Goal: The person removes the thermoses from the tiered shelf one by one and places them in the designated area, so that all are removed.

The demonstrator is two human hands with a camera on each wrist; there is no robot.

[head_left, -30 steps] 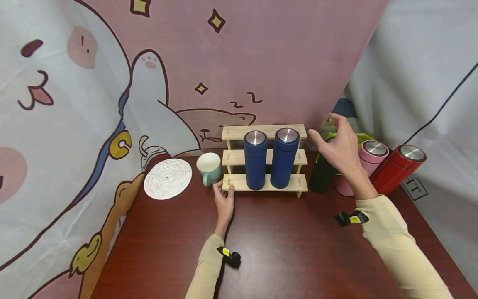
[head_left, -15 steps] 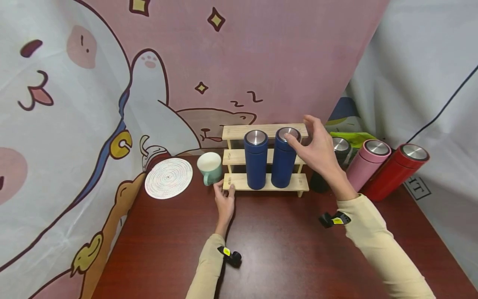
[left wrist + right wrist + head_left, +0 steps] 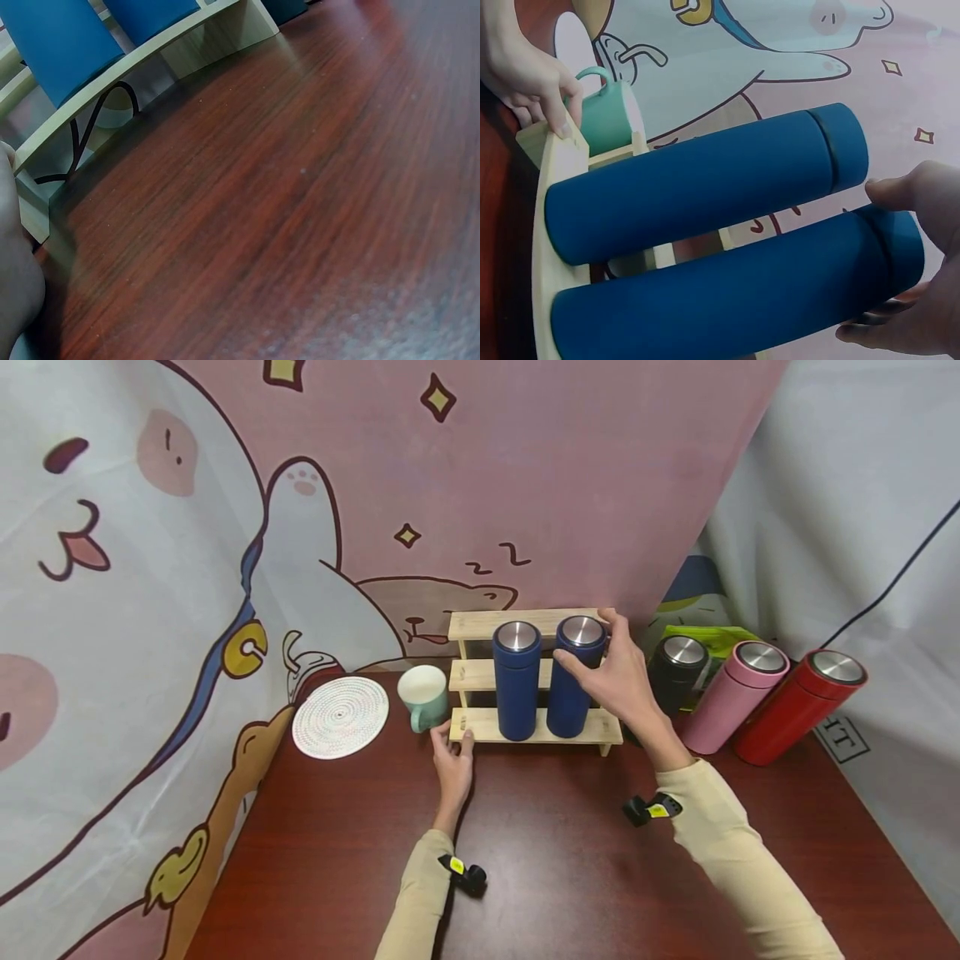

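Observation:
A three-tier wooden display stand (image 3: 480,675) stands at the back of the table, two blue thermos flasks upright on its lowest step. My left hand (image 3: 452,772) holds the left end of that step, thumb on top; the right wrist view shows this hand (image 3: 532,79) beside the green mug. Around the upper part of the right blue flask (image 3: 568,693) curls my right hand (image 3: 618,677), thumb across its front and fingers behind. The left blue flask (image 3: 517,693) stands close beside it. In the right wrist view, the thumb and fingers straddle the right flask (image 3: 735,300) near its cap.
A mint mug (image 3: 423,700) and a round woven mat (image 3: 340,718) are left of the stand. To the right are black (image 3: 677,672), pink (image 3: 731,702) and red flasks (image 3: 798,706), with a lime-green packet (image 3: 708,639) behind. A patterned cloth (image 3: 585,485) hangs at the back.
My right hand has moved left from over the black flask to the right blue flask and closed around its upper part. The left hand keeps its hold on the stand.

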